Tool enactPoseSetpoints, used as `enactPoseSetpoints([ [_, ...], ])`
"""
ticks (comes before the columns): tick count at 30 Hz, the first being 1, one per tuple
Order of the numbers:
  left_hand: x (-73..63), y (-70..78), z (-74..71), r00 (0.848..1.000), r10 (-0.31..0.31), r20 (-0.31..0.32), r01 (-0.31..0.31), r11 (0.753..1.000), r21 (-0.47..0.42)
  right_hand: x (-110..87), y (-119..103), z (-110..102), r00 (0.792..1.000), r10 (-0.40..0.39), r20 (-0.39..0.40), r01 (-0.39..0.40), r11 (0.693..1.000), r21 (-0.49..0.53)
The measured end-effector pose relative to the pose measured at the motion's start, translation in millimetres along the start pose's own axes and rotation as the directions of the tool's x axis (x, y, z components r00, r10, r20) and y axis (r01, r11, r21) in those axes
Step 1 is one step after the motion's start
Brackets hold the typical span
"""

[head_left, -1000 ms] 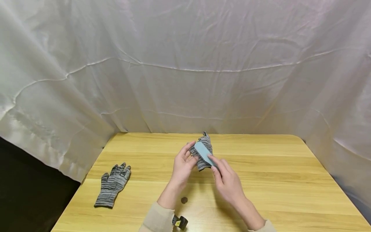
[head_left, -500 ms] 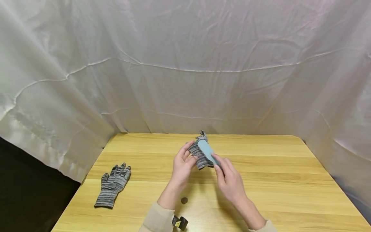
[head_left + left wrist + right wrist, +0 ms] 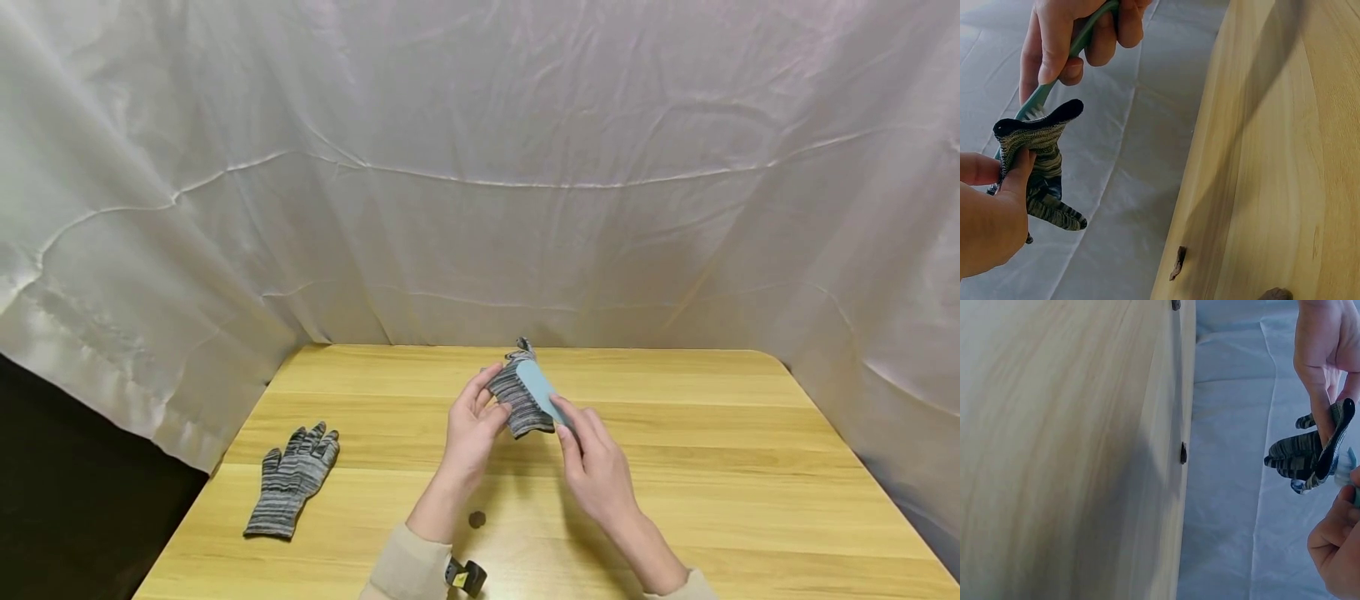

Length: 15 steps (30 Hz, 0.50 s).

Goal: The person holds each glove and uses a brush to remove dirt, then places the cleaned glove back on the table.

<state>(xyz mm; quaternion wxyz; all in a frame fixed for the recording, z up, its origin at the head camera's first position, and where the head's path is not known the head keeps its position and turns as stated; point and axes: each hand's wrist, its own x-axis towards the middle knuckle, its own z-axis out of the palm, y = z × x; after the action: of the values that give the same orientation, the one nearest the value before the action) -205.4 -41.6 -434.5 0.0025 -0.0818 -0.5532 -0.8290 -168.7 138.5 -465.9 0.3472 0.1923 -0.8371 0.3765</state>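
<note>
A grey-and-black striped knit glove (image 3: 517, 400) is held up over the table, pinched between the thumb and fingers of my left hand (image 3: 471, 429). Its dark-edged cuff (image 3: 1038, 122) gapes toward the camera in the left wrist view, and the glove's fingers dangle below. My right hand (image 3: 596, 462) grips the handle of a light blue brush (image 3: 538, 387), index finger laid along its back. The brush lies slantwise across the glove, its pale bristles (image 3: 1036, 113) facing the knit near the cuff. A second matching glove (image 3: 292, 479) lies flat at the table's left.
A small dark brown lump (image 3: 477, 519) sits on the wooden table (image 3: 750, 467) near my left forearm. Another dark, shrivelled piece (image 3: 1178, 262) lies by the table edge in the left wrist view. Grey curtain cloth (image 3: 480, 250) hangs behind the table.
The brush and right hand have shifted slightly right across the glove. The glove's finger end has swung a little left. My left hand and the second glove stay put.
</note>
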Motion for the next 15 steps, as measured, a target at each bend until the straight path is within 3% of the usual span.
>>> enactPoseSetpoints([
  [15, -0.6, -1.6, 0.7, 1.000, 0.017, -0.001, -0.017, 1.000, -0.004, -1.4, -4.2, 5.0, 0.999, 0.029, -0.031, -0.030, 0.999, -0.045],
])
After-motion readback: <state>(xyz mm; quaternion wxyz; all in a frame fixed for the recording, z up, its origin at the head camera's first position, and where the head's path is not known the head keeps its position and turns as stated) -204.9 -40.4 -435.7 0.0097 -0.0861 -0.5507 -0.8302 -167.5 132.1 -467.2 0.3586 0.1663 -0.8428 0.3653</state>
